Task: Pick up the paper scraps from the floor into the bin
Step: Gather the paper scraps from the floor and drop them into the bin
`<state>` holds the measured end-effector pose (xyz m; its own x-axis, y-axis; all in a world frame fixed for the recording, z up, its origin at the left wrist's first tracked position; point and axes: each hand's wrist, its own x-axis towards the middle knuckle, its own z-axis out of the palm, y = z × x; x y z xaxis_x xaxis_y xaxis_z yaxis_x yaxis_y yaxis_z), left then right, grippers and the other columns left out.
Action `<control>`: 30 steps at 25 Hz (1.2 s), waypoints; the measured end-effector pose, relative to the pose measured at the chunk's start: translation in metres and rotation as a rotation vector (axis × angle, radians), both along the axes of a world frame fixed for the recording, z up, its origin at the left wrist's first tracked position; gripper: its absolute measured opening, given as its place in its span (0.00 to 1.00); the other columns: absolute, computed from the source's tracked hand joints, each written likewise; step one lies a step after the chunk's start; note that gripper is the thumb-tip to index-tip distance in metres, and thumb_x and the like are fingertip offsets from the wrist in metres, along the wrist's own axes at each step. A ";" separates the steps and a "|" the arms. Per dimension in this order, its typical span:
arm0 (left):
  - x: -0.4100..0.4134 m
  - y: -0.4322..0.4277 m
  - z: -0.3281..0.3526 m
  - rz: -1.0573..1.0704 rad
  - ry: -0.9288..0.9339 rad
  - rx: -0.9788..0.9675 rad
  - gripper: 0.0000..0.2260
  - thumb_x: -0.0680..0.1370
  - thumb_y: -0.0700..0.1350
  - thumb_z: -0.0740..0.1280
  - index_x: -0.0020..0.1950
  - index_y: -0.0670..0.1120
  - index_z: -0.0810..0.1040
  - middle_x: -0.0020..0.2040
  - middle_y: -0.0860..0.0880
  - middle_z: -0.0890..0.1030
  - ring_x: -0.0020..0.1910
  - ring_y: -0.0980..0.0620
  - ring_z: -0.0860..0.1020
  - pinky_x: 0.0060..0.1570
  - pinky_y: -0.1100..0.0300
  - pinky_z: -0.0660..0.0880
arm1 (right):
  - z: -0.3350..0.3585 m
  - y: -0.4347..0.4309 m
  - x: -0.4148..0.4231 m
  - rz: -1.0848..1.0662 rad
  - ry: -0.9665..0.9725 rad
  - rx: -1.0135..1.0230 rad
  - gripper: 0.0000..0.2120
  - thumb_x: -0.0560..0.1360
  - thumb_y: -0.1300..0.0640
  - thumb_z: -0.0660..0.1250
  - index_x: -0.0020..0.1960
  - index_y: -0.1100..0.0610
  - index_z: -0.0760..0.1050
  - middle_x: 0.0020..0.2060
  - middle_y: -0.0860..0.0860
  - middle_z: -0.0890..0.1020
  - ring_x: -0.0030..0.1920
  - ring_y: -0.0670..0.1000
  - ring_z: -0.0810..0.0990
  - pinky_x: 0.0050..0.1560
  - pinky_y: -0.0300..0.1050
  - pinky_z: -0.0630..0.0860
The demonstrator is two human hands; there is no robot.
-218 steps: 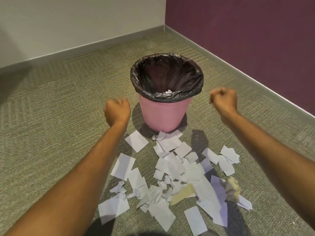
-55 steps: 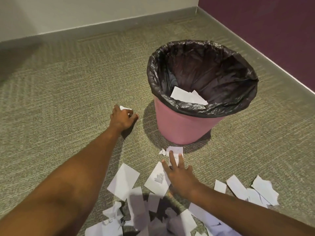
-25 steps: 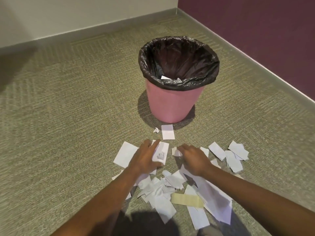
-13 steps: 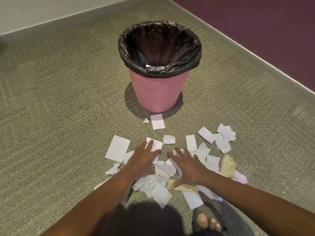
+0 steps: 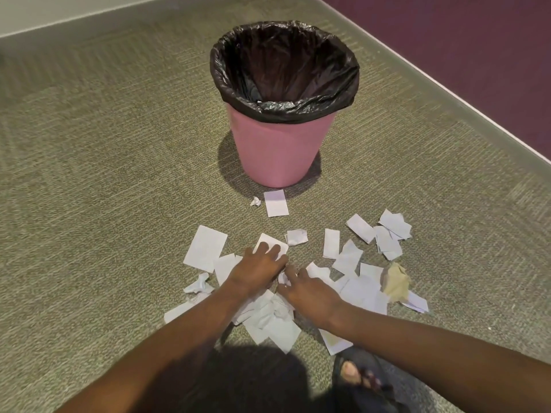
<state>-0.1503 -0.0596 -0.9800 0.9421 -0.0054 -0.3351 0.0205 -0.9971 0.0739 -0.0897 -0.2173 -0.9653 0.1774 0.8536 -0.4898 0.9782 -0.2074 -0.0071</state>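
Observation:
A pink bin (image 5: 278, 150) lined with a black bag (image 5: 283, 67) stands on the carpet ahead of me. Many white paper scraps (image 5: 354, 257) lie scattered in front of it, plus one yellowish crumpled scrap (image 5: 395, 281). My left hand (image 5: 258, 269) and my right hand (image 5: 307, 290) rest side by side on the middle of the pile, fingers curled down over the scraps and drawing them together. A single flat scrap (image 5: 275, 202) and a tiny crumpled one (image 5: 255, 201) lie close to the bin's base.
Grey-green carpet (image 5: 104, 174) surrounds the pile. A purple wall (image 5: 477, 40) with a pale skirting runs along the right, a light wall across the back. My foot in an open sandal (image 5: 357, 377) is just below the pile.
Both hands have drawn closer together on the pile, with fingers curled in from a spread position, bunching scraps between them. The view has shifted slightly; the bin has not moved.

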 end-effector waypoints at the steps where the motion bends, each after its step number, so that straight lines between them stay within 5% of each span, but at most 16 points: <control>1: 0.001 -0.002 0.000 0.005 -0.001 -0.002 0.23 0.75 0.36 0.64 0.69 0.45 0.63 0.68 0.42 0.67 0.65 0.38 0.67 0.55 0.41 0.70 | 0.004 0.001 0.002 0.013 0.006 -0.008 0.19 0.68 0.70 0.68 0.59 0.64 0.74 0.62 0.68 0.72 0.52 0.69 0.78 0.29 0.51 0.72; 7: 0.002 0.003 0.002 0.023 -0.043 0.020 0.18 0.75 0.34 0.66 0.63 0.42 0.68 0.61 0.42 0.72 0.60 0.41 0.70 0.51 0.46 0.72 | 0.015 -0.001 0.028 -0.039 0.108 0.075 0.11 0.73 0.71 0.65 0.54 0.65 0.78 0.53 0.60 0.75 0.48 0.60 0.79 0.37 0.49 0.69; 12: 0.008 0.017 0.019 0.168 -0.094 -0.162 0.07 0.75 0.36 0.67 0.52 0.41 0.76 0.51 0.42 0.80 0.51 0.41 0.78 0.46 0.50 0.73 | 0.036 -0.001 0.058 -0.452 0.305 0.281 0.12 0.70 0.74 0.62 0.49 0.64 0.79 0.50 0.59 0.78 0.51 0.59 0.78 0.42 0.43 0.70; 16: 0.032 0.032 0.057 0.452 -0.245 -0.429 0.20 0.71 0.28 0.64 0.57 0.44 0.81 0.48 0.42 0.84 0.46 0.40 0.82 0.40 0.53 0.78 | 0.092 0.013 0.086 -0.630 0.371 0.463 0.11 0.71 0.69 0.69 0.38 0.54 0.81 0.40 0.53 0.80 0.42 0.54 0.77 0.33 0.39 0.66; 22: 0.048 0.060 0.176 0.657 -0.464 -0.900 0.11 0.71 0.32 0.73 0.50 0.44 0.84 0.41 0.47 0.84 0.38 0.49 0.82 0.37 0.61 0.80 | 0.226 0.029 0.127 -0.843 0.469 0.816 0.08 0.71 0.64 0.74 0.49 0.56 0.80 0.37 0.47 0.79 0.31 0.47 0.76 0.23 0.37 0.68; 25: 0.060 0.078 0.237 0.655 -0.671 -1.115 0.11 0.69 0.32 0.75 0.48 0.44 0.84 0.41 0.45 0.84 0.38 0.50 0.83 0.38 0.56 0.80 | 0.281 0.051 0.163 -0.937 0.495 1.125 0.09 0.70 0.63 0.76 0.49 0.60 0.82 0.41 0.50 0.83 0.37 0.49 0.82 0.27 0.42 0.76; 28: 0.104 0.104 0.270 0.725 -0.805 -1.184 0.13 0.68 0.30 0.74 0.51 0.39 0.81 0.43 0.42 0.83 0.36 0.50 0.83 0.35 0.56 0.81 | 0.298 0.091 0.204 -1.002 0.505 1.275 0.10 0.68 0.64 0.76 0.49 0.61 0.82 0.42 0.49 0.83 0.41 0.50 0.84 0.32 0.43 0.77; 30: 0.138 0.124 0.274 0.800 -0.752 -1.106 0.18 0.66 0.31 0.75 0.54 0.40 0.79 0.48 0.40 0.82 0.44 0.43 0.84 0.41 0.49 0.83 | 0.290 0.117 0.226 -1.057 0.509 1.230 0.12 0.68 0.67 0.74 0.51 0.62 0.81 0.42 0.50 0.81 0.42 0.50 0.83 0.28 0.38 0.74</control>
<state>-0.0118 0.0641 -0.7058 0.7634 0.6453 0.0294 0.1231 -0.1900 0.9740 0.1360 -0.1004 -0.6750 0.9207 0.3646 0.1394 0.2748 -0.3517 -0.8949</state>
